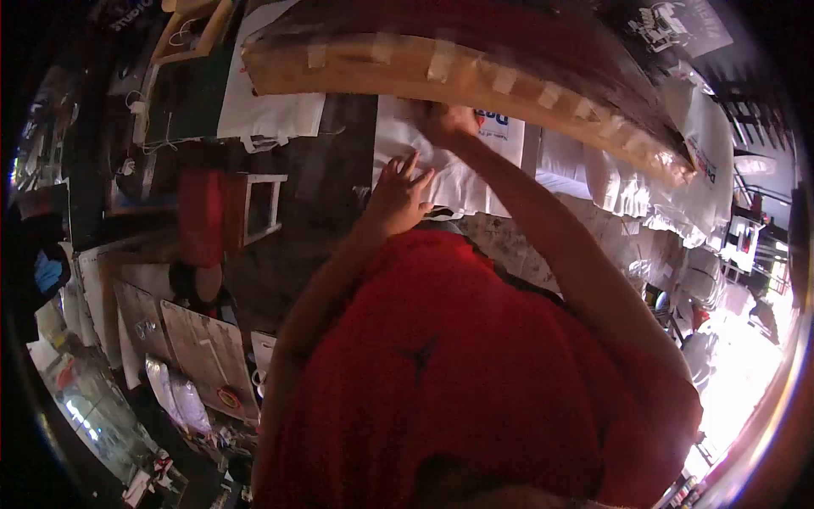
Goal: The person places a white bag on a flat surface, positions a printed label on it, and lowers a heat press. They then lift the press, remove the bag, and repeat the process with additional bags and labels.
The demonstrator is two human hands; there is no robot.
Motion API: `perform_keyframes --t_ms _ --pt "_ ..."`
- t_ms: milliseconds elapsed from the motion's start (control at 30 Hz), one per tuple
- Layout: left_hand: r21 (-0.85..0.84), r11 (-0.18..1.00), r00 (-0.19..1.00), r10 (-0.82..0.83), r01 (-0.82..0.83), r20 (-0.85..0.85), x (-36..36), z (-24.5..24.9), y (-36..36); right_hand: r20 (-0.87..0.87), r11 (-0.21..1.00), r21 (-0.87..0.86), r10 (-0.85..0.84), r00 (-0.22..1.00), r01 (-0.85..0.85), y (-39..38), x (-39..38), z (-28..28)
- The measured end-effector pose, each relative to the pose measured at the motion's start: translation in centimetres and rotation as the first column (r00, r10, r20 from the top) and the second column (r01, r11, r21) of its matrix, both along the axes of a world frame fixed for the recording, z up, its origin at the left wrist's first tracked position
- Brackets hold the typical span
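Note:
A white cloth piece (397, 127) with blue lettering and a small red mark, seen upside down, lies in front of me. My left hand (400, 197) rests on its near part with the fingers spread. Further in, my right hand (454, 125) reaches to the cloth just below the edge of a wooden frame (381, 64). Its fingers are blurred and partly hidden, so their grip does not show. Pale tape strips line the frame's side, and a dark reddish sheet fills its top. The frame sits above the cloth and covers its far part.
More white cloth pieces lie to the left (271, 114) and hang to the right (653, 191), the latter with similar lettering. A red stool-like object (201, 219) stands at left. Boards (208, 352) lean lower left. Bright daylight enters at lower right.

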State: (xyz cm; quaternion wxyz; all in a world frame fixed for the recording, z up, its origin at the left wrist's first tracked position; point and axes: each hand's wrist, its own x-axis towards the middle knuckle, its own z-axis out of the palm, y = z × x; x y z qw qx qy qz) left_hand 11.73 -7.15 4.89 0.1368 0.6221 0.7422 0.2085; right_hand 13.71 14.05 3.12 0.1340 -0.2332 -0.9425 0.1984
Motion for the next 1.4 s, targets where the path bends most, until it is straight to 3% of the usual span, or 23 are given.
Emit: perform_keyframes --t_ms 33,133,233,300,367,433,533,600,667,700,733,767,800,933,1000,1067,1100,1133,1167,1200,1333,1400 --pt "0.001 1.000 1.000 -0.002 0.002 0.001 -0.3 0.0 0.1 -0.130 0.999 -0.011 0.038 0.991 -0.040 -1.1 -2.0 -1.5" --pt "-0.102 0.995 0.999 -0.006 0.010 0.037 0.1 0.4 0.5 -0.226 0.996 0.076 -0.021 0.974 0.039 -3.3 -5.5 -1.1" --pt "-0.114 0.993 1.000 0.010 -0.007 0.029 0.3 1.0 0.6 -0.164 0.990 0.125 -0.036 0.986 0.057 -2.5 -3.8 0.1" --pt "-0.137 0.990 0.999 -0.036 0.040 0.029 -0.3 1.2 0.5 0.150 0.985 -0.157 -0.043 0.988 0.067 -0.8 -1.0 1.2" --pt "-0.158 0.987 0.998 -0.028 0.037 0.060 -0.8 1.5 0.6 -0.023 0.987 0.121 -0.104 0.994 0.106 2.4 3.1 -0.8" --pt "-0.172 0.984 0.993 -0.017 0.037 0.116 -0.7 1.3 0.3 0.284 0.968 -0.122 -0.180 0.942 0.221 5.9 6.9 0.9" --pt "-0.150 0.988 0.995 -0.026 0.040 0.094 -0.8 0.4 0.2 0.300 0.948 -0.217 -0.163 0.940 0.234 8.8 7.9 0.1" --pt "-0.092 0.995 0.995 -0.023 0.032 0.100 -0.8 0.2 0.3 0.208 0.969 0.056 -0.249 0.946 0.242 8.0 5.8 0.3" --pt "-0.091 0.996 0.996 0.018 -0.009 0.091 -0.3 0.5 0.2 0.093 0.988 0.086 -0.133 0.987 0.125 3.4 0.9 2.0" --pt "-0.093 0.995 0.996 0.038 -0.031 0.079 -0.1 0.7 0.2 0.152 0.985 -0.153 -0.051 0.987 0.075 1.2 -1.8 3.1" --pt "-0.094 0.995 0.996 0.041 -0.034 0.074 0.1 0.7 0.1 0.027 0.998 -0.037 -0.058 0.998 0.059 -1.8 -3.4 1.7" --pt "-0.069 0.997 0.995 0.047 -0.041 0.089 0.3 0.5 0.0 -0.003 0.998 -0.055 -0.043 0.999 0.043 -4.0 -5.5 1.4" --pt "-0.044 0.998 0.994 0.044 -0.040 0.097 0.0 0.3 -0.1 -0.113 0.994 0.081 0.080 0.990 -0.071 -4.4 -6.6 0.8" --pt "-0.063 0.998 0.993 0.009 -0.002 0.117 -0.6 -0.4 0.2 -0.222 0.997 -0.038 0.054 0.974 -0.064 -2.8 -6.1 0.1" --pt "-0.070 0.997 0.994 -0.006 0.013 0.105 -0.6 0.0 0.5 -0.336 0.997 0.035 -0.055 0.940 0.071 -0.1 -5.5 -1.4" --pt "-0.060 0.998 0.998 -0.014 0.018 0.066 -0.5 0.4 0.4 -0.271 0.978 0.102 -0.148 0.951 0.182 4.0 -2.4 -1.9" --pt "-0.061 0.998 0.998 -0.028 0.032 0.064 -0.4 0.3 0.2 -0.224 0.969 -0.011 -0.243 0.944 0.247 5.9 0.4 -0.4" --pt "-0.052 0.998 0.998 -0.027 0.030 0.054 -0.4 0.1 0.3 -0.342 0.943 0.122 -0.253 0.905 0.310 8.4 3.0 -2.5" --pt "-0.040 0.999 0.999 -0.028 0.030 0.046 -0.4 0.0 0.5 -0.391 0.811 0.330 -0.349 0.852 0.483 9.2 5.4 -0.8" --pt "-0.061 0.998 0.999 -0.030 0.033 0.039 -0.4 0.2 0.7 -0.371 0.818 0.245 -0.417 0.829 0.521 10.3 8.2 -0.6" --pt "-0.187 0.982 0.998 -0.022 0.032 0.054 -0.3 0.9 1.5 -0.340 0.759 0.246 -0.514 0.787 0.602 12.4 15.7 -1.1" --pt "-0.201 0.980 1.000 -0.005 0.010 0.027 -0.1 1.3 2.0 -0.368 0.653 0.149 -0.661 0.654 0.743 13.4 18.5 -0.9"
